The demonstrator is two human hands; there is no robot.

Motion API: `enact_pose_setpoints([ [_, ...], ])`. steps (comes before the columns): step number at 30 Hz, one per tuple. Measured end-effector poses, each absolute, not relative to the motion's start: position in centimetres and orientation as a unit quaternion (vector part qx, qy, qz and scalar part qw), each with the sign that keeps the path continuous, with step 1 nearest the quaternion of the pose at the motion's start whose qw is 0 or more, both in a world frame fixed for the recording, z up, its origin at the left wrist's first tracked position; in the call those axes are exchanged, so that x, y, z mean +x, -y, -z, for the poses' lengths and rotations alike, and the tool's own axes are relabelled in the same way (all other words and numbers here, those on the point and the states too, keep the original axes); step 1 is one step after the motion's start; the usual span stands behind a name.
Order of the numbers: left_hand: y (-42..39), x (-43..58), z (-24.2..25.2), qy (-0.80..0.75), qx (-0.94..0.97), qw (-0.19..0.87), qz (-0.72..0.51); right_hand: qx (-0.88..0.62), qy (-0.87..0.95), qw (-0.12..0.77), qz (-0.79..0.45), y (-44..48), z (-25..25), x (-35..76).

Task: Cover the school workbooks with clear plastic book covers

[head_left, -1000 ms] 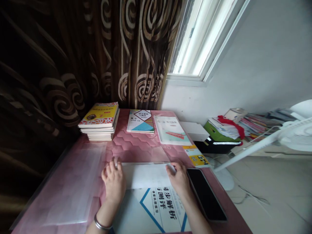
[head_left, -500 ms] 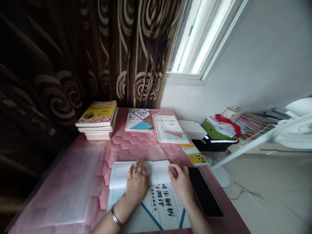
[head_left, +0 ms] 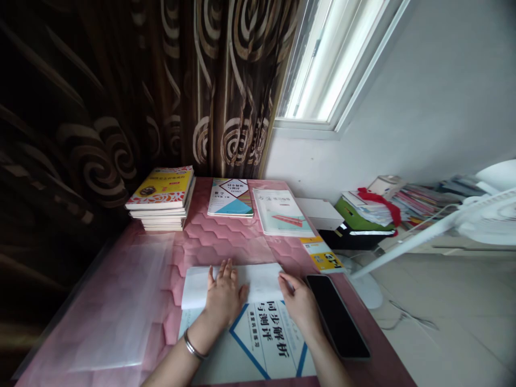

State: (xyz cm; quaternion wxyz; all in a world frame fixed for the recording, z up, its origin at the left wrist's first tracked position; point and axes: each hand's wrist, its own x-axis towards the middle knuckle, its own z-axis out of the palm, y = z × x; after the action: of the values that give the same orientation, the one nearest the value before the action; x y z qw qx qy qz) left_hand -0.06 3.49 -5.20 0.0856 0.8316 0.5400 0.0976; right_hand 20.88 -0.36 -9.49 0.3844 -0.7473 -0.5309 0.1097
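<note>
A white folded sheet of paper (head_left: 258, 279) lies across the upper part of a pale blue workbook (head_left: 245, 365) with large dark printed characters. Flat on the paper, fingers spread, rests my left hand (head_left: 224, 293), a silver bangle on its wrist. My right hand (head_left: 300, 303) is closed at the paper's right end, thumb and fingers pinching its edge. Just right of that hand lies a black-screened phone (head_left: 338, 317).
Behind are a book stack (head_left: 161, 201), a thin booklet (head_left: 229, 198) and a white-covered book (head_left: 282, 212). Clear plastic sheets (head_left: 121, 317) cover the left side. A yellow booklet (head_left: 322, 255) sits at the right edge, with a white fan (head_left: 411, 244) beyond.
My left hand has slid slightly left and away from me along the paper, its thumb now further out. My right hand keeps its hold at the right end.
</note>
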Motion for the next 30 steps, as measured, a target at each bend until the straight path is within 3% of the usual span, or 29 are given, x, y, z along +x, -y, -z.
enact_pose_setpoints([
  [13,-4.2,0.2,4.9,-0.532,0.833,0.112,-0.099,-0.737,0.508,0.418,-0.154,-0.5,9.5,21.0],
  [20,-4.0,-0.5,5.0,-0.509,0.846,0.099,-0.127,-0.721,0.49,0.426,-0.243,-1.5,9.2,21.4],
  [30,-4.1,-1.0,4.1,-0.5,0.851,0.117,-0.11,-0.771,0.462,0.387,-0.207,-2.7,9.8,21.9],
])
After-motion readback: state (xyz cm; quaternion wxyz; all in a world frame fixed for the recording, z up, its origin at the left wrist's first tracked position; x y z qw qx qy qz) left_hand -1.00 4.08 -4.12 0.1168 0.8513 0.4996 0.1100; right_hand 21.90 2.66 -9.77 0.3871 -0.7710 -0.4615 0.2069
